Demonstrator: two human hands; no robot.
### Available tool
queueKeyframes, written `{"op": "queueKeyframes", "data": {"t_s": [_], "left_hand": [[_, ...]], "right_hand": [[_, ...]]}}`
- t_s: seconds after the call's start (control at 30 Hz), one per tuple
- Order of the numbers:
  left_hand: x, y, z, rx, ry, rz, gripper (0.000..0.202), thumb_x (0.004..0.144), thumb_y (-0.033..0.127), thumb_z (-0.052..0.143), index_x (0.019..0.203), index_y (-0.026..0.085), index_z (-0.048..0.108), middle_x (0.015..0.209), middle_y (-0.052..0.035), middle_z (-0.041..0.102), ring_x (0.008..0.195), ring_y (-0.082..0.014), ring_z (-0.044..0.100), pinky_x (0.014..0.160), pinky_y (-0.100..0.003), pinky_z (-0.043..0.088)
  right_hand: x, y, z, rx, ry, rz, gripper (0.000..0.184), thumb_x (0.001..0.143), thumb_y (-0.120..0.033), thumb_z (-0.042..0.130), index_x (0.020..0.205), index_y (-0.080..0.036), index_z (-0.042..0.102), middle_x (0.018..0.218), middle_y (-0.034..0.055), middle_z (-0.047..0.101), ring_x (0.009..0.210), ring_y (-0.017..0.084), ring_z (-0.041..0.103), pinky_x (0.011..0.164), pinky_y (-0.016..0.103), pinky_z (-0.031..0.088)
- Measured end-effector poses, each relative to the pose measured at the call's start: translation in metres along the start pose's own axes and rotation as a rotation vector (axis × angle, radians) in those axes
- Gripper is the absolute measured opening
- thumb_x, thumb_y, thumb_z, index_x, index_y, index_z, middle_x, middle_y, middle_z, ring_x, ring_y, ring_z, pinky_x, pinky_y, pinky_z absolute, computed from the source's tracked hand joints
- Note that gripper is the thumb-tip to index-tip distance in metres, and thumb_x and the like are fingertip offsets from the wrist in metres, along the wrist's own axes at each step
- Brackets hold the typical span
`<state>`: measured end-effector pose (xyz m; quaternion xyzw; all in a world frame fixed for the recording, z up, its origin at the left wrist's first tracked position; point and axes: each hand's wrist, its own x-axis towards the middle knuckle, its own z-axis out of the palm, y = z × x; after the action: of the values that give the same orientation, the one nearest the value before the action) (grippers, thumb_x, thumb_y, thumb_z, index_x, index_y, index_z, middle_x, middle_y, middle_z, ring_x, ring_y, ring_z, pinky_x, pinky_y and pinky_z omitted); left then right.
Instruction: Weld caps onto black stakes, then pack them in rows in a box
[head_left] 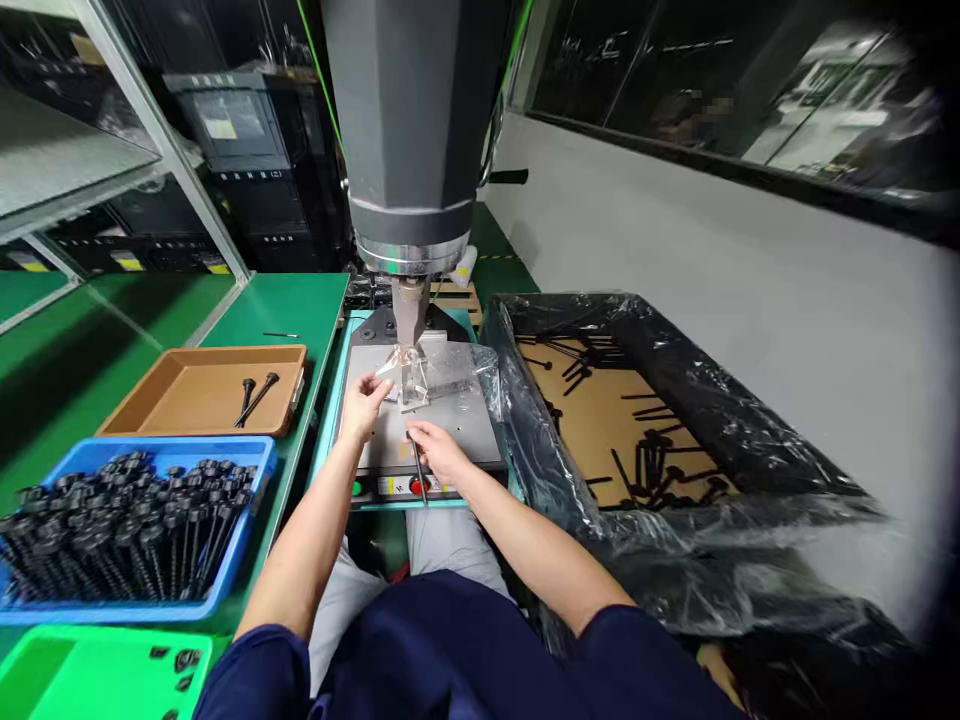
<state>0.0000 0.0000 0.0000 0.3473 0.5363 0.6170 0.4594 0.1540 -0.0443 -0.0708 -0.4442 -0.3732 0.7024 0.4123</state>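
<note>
My left hand (363,405) pinches the edge of a small clear plastic bag (409,374) that lies on the grey plate (465,420) of a press machine, right under its metal horn (411,310). My right hand (439,450) rests on the plate's near edge, closed on a thin dark rod (418,478) that points back toward me. Below the plate, a green button (357,489) and a red button (415,487) sit on the machine's front panel.
A blue bin (135,520) full of black long-stemmed parts stands at my left, with a brown tray (206,390) holding two such parts behind it. A green tray (97,675) is nearest me. At right, a plastic-lined cardboard box (637,410) holds several finished black parts.
</note>
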Motion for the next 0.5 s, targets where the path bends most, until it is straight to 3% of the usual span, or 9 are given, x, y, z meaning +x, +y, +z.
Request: {"op": "queueKeyframes", "data": {"t_s": [0.1,0.2,0.27,0.37,0.5], "left_hand": [[0.003,0.016,0.006,0.015,-0.105,-0.114,0.054,0.049,0.039,0.091,0.086,0.011,0.064,0.070,-0.0015,0.067,0.064,-0.0116,0.062,0.061,-0.023,0.044],[0.003,0.030,0.008,0.004,-0.148,-0.132,0.053,0.048,0.036,0.091,0.086,0.011,0.065,0.067,-0.0029,0.067,0.060,-0.0128,0.063,0.056,-0.023,0.042],[0.001,0.037,0.007,-0.022,-0.165,-0.133,0.055,0.049,0.035,0.091,0.092,0.011,0.066,0.069,-0.0029,0.067,0.059,-0.0124,0.063,0.053,-0.021,0.040],[-0.001,0.043,0.008,-0.094,-0.187,-0.131,0.062,0.051,0.032,0.091,0.103,0.011,0.064,0.071,-0.0018,0.068,0.059,-0.0117,0.064,0.052,-0.020,0.042],[0.000,0.044,0.012,-0.201,-0.178,-0.113,0.074,0.053,0.025,0.091,0.119,0.013,0.059,0.076,0.0002,0.068,0.058,-0.0093,0.063,0.052,-0.019,0.044]], "right_hand": [[0.023,-0.009,0.016,0.004,0.025,-0.093,0.037,0.084,-0.036,0.067,0.117,-0.019,0.066,0.084,0.0018,0.068,0.056,0.010,0.054,0.041,0.016,0.031],[0.041,-0.019,0.020,-0.077,0.086,-0.304,0.047,0.084,-0.036,0.067,0.128,-0.020,0.062,0.090,0.0030,0.069,0.069,0.013,0.061,0.053,0.020,0.045],[0.048,-0.027,0.016,-0.169,0.157,-0.492,0.048,0.085,-0.035,0.065,0.131,-0.019,0.063,0.100,0.0052,0.071,0.084,0.016,0.065,0.073,0.027,0.053],[0.055,-0.044,0.007,-0.290,0.257,-0.719,0.044,0.088,-0.037,0.061,0.128,-0.019,0.066,0.121,0.0091,0.070,0.107,0.021,0.064,0.098,0.036,0.050],[0.060,-0.067,-0.003,-0.375,0.300,-0.814,0.041,0.090,-0.039,0.058,0.123,-0.016,0.070,0.124,0.0126,0.069,0.110,0.024,0.065,0.099,0.038,0.050]]}}
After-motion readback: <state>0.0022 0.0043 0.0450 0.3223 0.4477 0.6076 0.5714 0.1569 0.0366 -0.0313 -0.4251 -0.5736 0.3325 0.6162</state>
